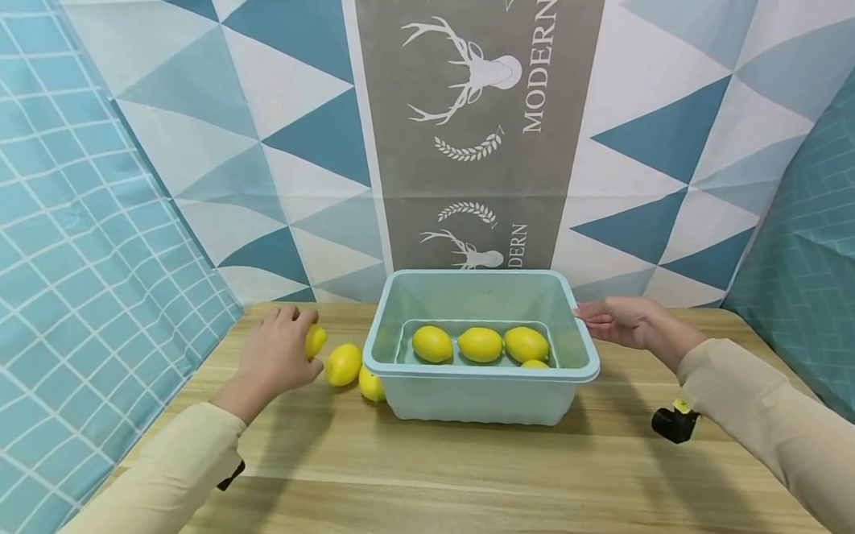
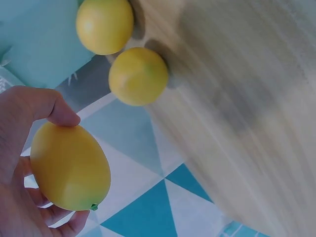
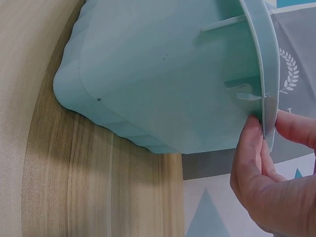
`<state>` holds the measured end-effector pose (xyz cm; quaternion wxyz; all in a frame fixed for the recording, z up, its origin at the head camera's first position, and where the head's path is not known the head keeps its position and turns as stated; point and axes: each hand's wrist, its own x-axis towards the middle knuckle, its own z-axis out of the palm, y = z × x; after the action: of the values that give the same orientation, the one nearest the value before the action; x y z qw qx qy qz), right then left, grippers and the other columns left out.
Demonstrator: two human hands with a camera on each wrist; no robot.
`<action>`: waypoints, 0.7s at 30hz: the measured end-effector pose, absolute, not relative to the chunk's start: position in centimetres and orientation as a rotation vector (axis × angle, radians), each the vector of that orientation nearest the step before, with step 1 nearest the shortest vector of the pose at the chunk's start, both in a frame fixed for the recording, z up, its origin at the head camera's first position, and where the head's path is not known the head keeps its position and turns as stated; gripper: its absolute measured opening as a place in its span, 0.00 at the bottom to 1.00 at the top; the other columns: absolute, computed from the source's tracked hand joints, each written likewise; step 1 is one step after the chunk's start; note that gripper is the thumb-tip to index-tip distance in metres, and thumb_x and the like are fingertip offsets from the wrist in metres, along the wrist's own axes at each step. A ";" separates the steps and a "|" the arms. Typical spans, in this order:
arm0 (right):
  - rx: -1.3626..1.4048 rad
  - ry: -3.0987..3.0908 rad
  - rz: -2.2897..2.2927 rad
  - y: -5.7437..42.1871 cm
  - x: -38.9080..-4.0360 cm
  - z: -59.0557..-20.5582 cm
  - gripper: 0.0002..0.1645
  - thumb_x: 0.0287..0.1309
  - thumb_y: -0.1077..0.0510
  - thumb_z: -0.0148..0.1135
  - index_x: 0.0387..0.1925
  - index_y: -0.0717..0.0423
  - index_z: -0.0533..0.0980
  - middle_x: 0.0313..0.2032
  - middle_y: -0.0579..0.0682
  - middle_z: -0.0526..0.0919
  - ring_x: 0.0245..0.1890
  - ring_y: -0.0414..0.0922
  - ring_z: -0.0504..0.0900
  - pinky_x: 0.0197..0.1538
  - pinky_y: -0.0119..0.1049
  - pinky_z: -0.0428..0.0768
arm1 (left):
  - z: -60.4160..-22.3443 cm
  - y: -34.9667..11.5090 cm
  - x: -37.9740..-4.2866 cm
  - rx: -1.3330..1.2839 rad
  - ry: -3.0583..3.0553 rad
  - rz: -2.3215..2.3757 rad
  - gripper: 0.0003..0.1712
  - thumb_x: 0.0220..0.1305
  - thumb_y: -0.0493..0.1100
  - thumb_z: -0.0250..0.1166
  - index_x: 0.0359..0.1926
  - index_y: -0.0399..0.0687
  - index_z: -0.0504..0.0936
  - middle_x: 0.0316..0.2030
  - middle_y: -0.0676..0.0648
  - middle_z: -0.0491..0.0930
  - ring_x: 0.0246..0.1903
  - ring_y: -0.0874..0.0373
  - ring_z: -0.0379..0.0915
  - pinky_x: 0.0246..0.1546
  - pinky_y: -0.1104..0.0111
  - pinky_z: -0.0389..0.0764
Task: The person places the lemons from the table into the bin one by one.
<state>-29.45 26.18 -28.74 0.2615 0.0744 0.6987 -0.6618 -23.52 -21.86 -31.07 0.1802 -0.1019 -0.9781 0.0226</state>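
My left hand (image 1: pixel 279 351) grips a yellow lemon (image 2: pixel 71 167) between thumb and fingers, left of the pale blue plastic bin (image 1: pixel 475 397). Two more lemons lie on the table beside the bin's left side: one lemon (image 1: pixel 342 365) nearer my hand, another lemon (image 1: pixel 372 385) close against the bin. Several lemons, among them a left one (image 1: pixel 432 344), rest on the bin's floor; one at the front is partly hidden by the rim. On the other side, my right hand (image 1: pixel 624 321) pinches the bin's right rim (image 3: pixel 269 74), thumb on one side and fingers under it.
The bin stands on a wooden table (image 1: pixel 459 486) near its back edge. Behind hangs a patterned cloth (image 1: pixel 476 165), with a blue tiled-pattern cloth (image 1: pixel 75 216) along the left. Black devices, one at the right wrist (image 1: pixel 673 425), hang below the sleeves.
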 end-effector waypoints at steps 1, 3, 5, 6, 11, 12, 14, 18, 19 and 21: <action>0.201 1.893 -1.788 26.2 -29.5 -28.7 0.29 0.61 0.62 0.61 0.61 0.61 0.63 0.33 0.42 0.80 0.35 0.35 0.81 0.47 0.25 0.83 | -30.9 -21.8 -23.5 -0.292 -2.759 0.058 0.28 0.44 0.45 0.68 0.49 0.41 0.73 0.40 0.38 0.73 0.36 0.44 0.66 0.30 0.55 0.71; 0.201 1.898 -1.781 26.1 -29.5 -28.7 0.32 0.61 0.62 0.60 0.65 0.62 0.61 0.33 0.42 0.80 0.35 0.35 0.81 0.47 0.25 0.83 | -30.5 -21.7 -23.4 -0.296 -2.750 0.046 0.28 0.44 0.45 0.67 0.49 0.42 0.73 0.39 0.39 0.73 0.36 0.44 0.67 0.29 0.57 0.70; 0.200 1.904 -1.772 26.1 -29.5 -28.7 0.35 0.61 0.62 0.60 0.67 0.63 0.59 0.33 0.42 0.80 0.35 0.34 0.81 0.47 0.25 0.83 | -30.1 -21.5 -23.4 -0.304 -2.737 0.030 0.27 0.44 0.44 0.67 0.48 0.41 0.74 0.38 0.38 0.73 0.35 0.45 0.67 0.27 0.58 0.69; 0.199 1.904 -1.771 26.1 -29.5 -28.7 0.36 0.62 0.62 0.60 0.67 0.63 0.58 0.33 0.42 0.80 0.35 0.34 0.81 0.47 0.25 0.83 | -29.8 -21.5 -23.3 -0.307 -2.733 0.021 0.27 0.44 0.44 0.67 0.48 0.41 0.74 0.39 0.38 0.73 0.35 0.45 0.67 0.27 0.59 0.69; 0.202 1.889 -1.782 26.0 -29.5 -28.7 0.29 0.61 0.62 0.60 0.62 0.61 0.63 0.33 0.42 0.80 0.35 0.35 0.81 0.47 0.25 0.83 | -28.9 -21.2 -23.2 -0.307 -2.736 -0.006 0.28 0.45 0.44 0.67 0.49 0.41 0.73 0.40 0.38 0.73 0.35 0.45 0.65 0.29 0.58 0.69; 0.204 1.887 -1.782 26.0 -29.5 -28.7 0.28 0.61 0.62 0.60 0.61 0.61 0.63 0.33 0.42 0.80 0.36 0.35 0.81 0.47 0.25 0.83 | -28.7 -21.1 -23.2 -0.307 -2.739 -0.009 0.28 0.45 0.44 0.67 0.49 0.41 0.73 0.40 0.38 0.73 0.35 0.44 0.65 0.29 0.58 0.68; 0.211 1.886 -1.781 26.0 -29.4 -28.6 0.26 0.61 0.62 0.61 0.58 0.60 0.65 0.33 0.43 0.80 0.35 0.35 0.81 0.47 0.25 0.83 | -28.5 -21.0 -23.2 -0.311 -2.741 -0.010 0.28 0.46 0.45 0.66 0.50 0.41 0.73 0.40 0.38 0.72 0.36 0.44 0.65 0.30 0.57 0.68; 0.218 1.875 -1.781 26.1 -29.5 -28.6 0.20 0.60 0.62 0.62 0.52 0.58 0.68 0.33 0.43 0.80 0.35 0.35 0.81 0.46 0.25 0.83 | -28.2 -20.7 -23.4 -0.328 -2.738 -0.007 0.28 0.46 0.46 0.66 0.51 0.43 0.73 0.42 0.38 0.73 0.38 0.43 0.67 0.29 0.57 0.68; 0.217 1.871 -1.782 26.1 -29.5 -28.6 0.19 0.59 0.62 0.62 0.50 0.57 0.68 0.33 0.43 0.80 0.35 0.35 0.81 0.46 0.25 0.83 | -28.1 -20.6 -23.4 -0.331 -2.737 -0.005 0.28 0.47 0.46 0.66 0.51 0.43 0.73 0.42 0.38 0.73 0.38 0.43 0.67 0.28 0.57 0.68; 0.211 1.867 -1.778 26.2 -29.5 -28.6 0.17 0.59 0.62 0.62 0.48 0.57 0.69 0.33 0.43 0.80 0.35 0.36 0.81 0.46 0.26 0.83 | -27.8 -20.4 -23.4 -0.338 -2.736 0.002 0.28 0.46 0.46 0.65 0.52 0.43 0.73 0.42 0.38 0.74 0.39 0.43 0.67 0.28 0.58 0.68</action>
<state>-29.53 26.23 -28.57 0.2737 0.0784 0.6942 -0.6611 -23.41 -20.40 -27.84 0.1910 -0.1204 -0.9742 0.0005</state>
